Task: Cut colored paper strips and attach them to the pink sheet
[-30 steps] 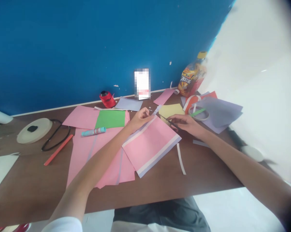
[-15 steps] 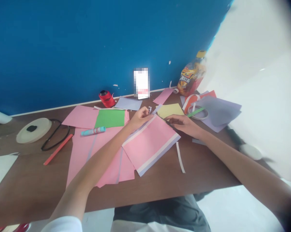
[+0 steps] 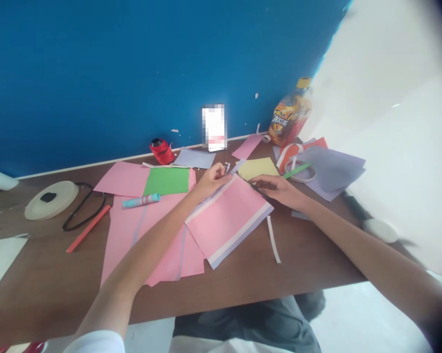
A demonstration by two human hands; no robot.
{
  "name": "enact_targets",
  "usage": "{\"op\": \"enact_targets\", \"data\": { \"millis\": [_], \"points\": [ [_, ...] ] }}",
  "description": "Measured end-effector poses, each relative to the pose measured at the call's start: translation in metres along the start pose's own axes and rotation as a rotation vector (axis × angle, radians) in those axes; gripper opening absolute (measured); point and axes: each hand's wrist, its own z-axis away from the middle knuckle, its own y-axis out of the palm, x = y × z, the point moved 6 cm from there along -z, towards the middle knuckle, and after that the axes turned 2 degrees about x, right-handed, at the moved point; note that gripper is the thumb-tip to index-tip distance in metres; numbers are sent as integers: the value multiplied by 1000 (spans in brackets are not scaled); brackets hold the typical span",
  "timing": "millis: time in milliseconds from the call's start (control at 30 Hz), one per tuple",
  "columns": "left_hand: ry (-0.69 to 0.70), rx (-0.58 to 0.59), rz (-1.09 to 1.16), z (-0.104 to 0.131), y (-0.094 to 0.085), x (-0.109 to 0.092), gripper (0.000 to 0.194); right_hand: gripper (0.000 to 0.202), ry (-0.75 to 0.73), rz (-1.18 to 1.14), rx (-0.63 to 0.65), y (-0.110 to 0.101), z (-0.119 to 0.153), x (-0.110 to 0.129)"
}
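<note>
A pink paper sheet (image 3: 230,213) with white and purple bands along two opposite edges lies tilted in front of me. My left hand (image 3: 215,179) is closed at its upper corner, fingers curled and pinching the edge beside a small purple strip (image 3: 237,166). At the sheet's upper right edge, my right hand (image 3: 276,189) is closed around a thin dark tool (image 3: 257,186), mostly covered by the fingers, so its kind is unclear. A narrow white paper strip (image 3: 274,240) lies on the table just right of the sheet.
Larger pink sheets (image 3: 121,245), green paper (image 3: 167,181) and a glue stick (image 3: 141,200) lie left. Yellow paper (image 3: 259,168), a tape roll (image 3: 309,176) and purple sheets (image 3: 334,166) lie beyond my right hand. A drink bottle (image 3: 285,120) and red thread spool (image 3: 162,152) stand near the wall.
My hands and the pink sheet hold nearly the same position. A dark fuzzy shape below the table edge, right of my lap, shows more than before.
</note>
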Motion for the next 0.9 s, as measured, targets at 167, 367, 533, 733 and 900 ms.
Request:
{"op": "enact_targets", "data": {
  "millis": [167, 367, 533, 733, 900],
  "points": [
    [-9, -2, -12, 0, 0, 0, 42, 38, -12, 20, 9, 2, 0, 4],
    [-4, -2, -5, 0, 0, 0, 44, 37, -24, 65, 2, 2, 0, 1],
    [-8, -1, 23, -1, 1, 1, 45, 34, -29, 86, -31, 1, 0, -4],
    [-35, -4, 30, -1, 0, 4, 39, 32, -26, 152, -58, 0, 0, -7],
    [-41, -17, -1, -1, -2, 6, 34, 32, -45, 196, -62, 0, 0, -5]
  ]
}}
